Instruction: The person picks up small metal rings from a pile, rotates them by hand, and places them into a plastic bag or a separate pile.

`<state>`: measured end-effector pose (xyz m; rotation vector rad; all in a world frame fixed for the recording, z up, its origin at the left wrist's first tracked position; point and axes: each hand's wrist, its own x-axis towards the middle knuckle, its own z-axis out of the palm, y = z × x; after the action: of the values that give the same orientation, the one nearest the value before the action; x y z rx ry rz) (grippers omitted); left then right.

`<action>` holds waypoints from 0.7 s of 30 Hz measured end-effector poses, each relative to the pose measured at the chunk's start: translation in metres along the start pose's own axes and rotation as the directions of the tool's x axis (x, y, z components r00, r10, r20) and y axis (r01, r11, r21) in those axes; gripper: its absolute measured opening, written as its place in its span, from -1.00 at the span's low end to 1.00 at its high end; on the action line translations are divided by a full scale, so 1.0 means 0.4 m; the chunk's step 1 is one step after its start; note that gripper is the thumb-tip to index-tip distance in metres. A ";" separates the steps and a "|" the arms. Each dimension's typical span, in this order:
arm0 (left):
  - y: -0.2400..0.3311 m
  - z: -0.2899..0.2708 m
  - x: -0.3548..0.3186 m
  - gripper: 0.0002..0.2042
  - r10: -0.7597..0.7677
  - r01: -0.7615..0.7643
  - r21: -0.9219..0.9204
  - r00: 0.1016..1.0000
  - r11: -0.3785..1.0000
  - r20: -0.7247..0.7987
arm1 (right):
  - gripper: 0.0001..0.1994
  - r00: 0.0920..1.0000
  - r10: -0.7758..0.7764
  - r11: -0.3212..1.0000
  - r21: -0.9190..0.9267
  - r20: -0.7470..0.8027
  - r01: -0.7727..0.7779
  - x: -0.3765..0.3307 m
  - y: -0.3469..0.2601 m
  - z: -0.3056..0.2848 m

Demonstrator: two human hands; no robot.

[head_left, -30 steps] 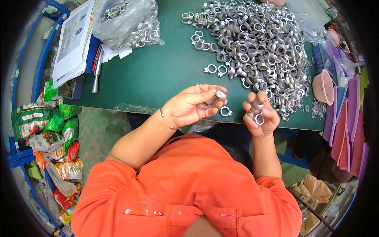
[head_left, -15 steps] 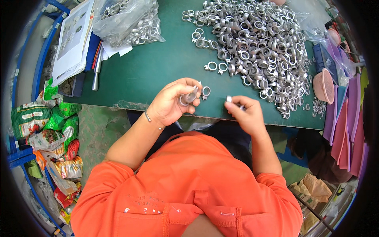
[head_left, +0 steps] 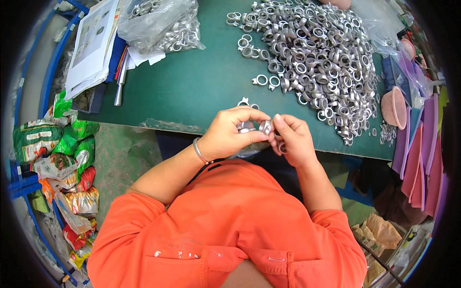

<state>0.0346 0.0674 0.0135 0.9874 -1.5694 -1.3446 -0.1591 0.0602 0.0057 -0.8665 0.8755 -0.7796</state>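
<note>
My left hand point(head_left: 223, 134) is curled around a few small silver metal ring clamps, with one ring clamp point(head_left: 265, 126) between its thumb and fingertips. Close against it, my right hand point(head_left: 300, 141) is closed, its thumb and fingers meeting at that piece. Another ring point(head_left: 282, 147) shows under the right fingers. Both hands are just over the table's near edge. Two loose rings point(head_left: 244, 102) lie on the green tabletop beyond my left hand. A large heap of the same ring clamps point(head_left: 321, 62) covers the right part of the table.
A clear plastic bag of ring clamps point(head_left: 168, 29) sits at the back left, beside papers point(head_left: 91, 53) and a metal-handled tool point(head_left: 121, 84). At the right are a pink basket point(head_left: 394, 108) and hanging purple and pink sheets point(head_left: 420, 158). Colourful bags point(head_left: 38, 141) stand along the left.
My hands were apart and have come together at one ring clamp. The left hand has turned from palm-up to knuckles-up and moved right. The view has shifted slightly.
</note>
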 end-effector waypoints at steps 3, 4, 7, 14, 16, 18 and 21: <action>-0.007 -0.010 -0.020 -0.74 -0.223 0.188 -0.329 0.972 0.925 -0.073 | -0.74 0.891 -0.451 0.602 -0.717 0.058 0.352 0.044 -0.009 0.030; -0.006 -0.014 -0.023 -0.75 -0.218 0.178 -0.360 0.973 0.916 -0.074 | -0.73 0.872 -0.475 0.447 -0.820 0.121 0.357 0.055 -0.016 0.043; -0.010 -0.019 -0.030 -0.77 -0.203 0.152 -0.457 0.977 0.876 -0.066 | -0.66 0.858 -0.446 0.005 -0.958 0.256 0.288 0.080 -0.001 0.064; -0.020 -0.055 -0.051 -0.80 -0.281 0.207 -0.752 0.959 0.625 0.030 | -0.67 0.942 -0.322 0.363 -0.908 0.091 0.211 0.049 -0.032 0.011; -0.040 -0.071 -0.057 -0.80 -0.248 0.148 -0.827 0.969 0.543 0.011 | -0.75 0.903 -0.429 0.405 -0.892 0.008 0.200 0.040 -0.037 -0.012; -0.048 -0.082 -0.059 -0.84 -0.249 0.105 -0.885 0.968 0.454 -0.013 | -0.74 0.845 -0.532 0.285 -0.929 0.050 0.235 0.039 -0.049 -0.039; -0.058 -0.098 -0.069 -0.90 -0.285 0.222 -0.843 0.955 0.489 0.086 | -0.66 0.848 -0.493 0.243 -0.906 0.192 0.346 0.040 -0.065 -0.033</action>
<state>0.0820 0.0769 -0.0088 0.6035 -0.5070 -1.9717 -0.1696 0.0314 0.0187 -2.2050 1.2430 -0.7743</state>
